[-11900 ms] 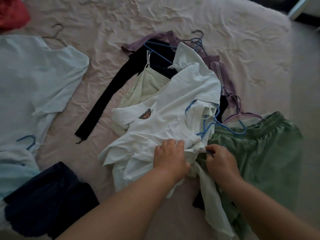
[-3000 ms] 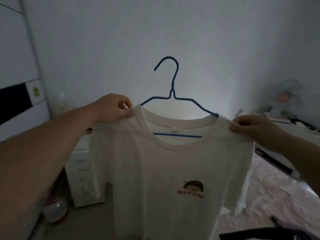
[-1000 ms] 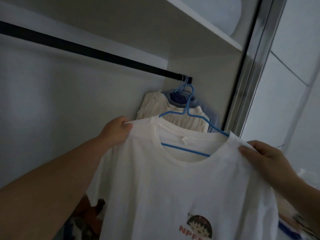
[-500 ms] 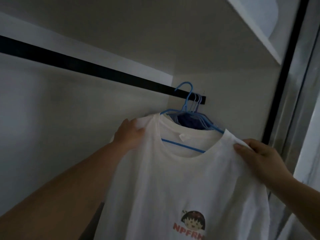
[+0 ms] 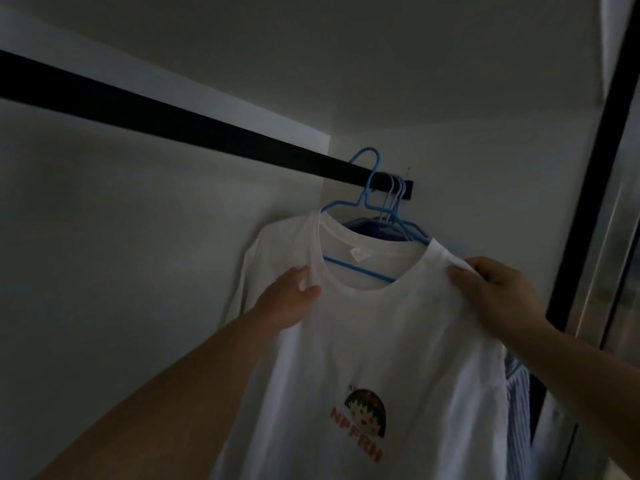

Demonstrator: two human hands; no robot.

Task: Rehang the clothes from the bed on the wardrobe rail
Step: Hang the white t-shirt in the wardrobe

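Note:
A white T-shirt (image 5: 377, 344) with a cartoon print hangs on a blue wire hanger (image 5: 367, 188). The hanger's hook sits over the black wardrobe rail (image 5: 180, 128) near its right end. My left hand (image 5: 292, 299) pinches the shirt's left shoulder beside the collar. My right hand (image 5: 495, 289) grips the right shoulder. Behind the shirt, other hangers (image 5: 394, 192) with a dark blue garment (image 5: 367, 226) hang on the rail.
The wardrobe's back wall (image 5: 138, 254) is pale and dim. A shelf underside (image 5: 381, 64) runs above the rail. A dark door frame (image 5: 588, 188) stands at the right, with a striped blue shirt (image 5: 517, 410) showing low beside it.
The shirt on its hanger rose and moved toward the rail's right end; the hook now sits over the rail. My left hand slid down from the shoulder tip toward the collar.

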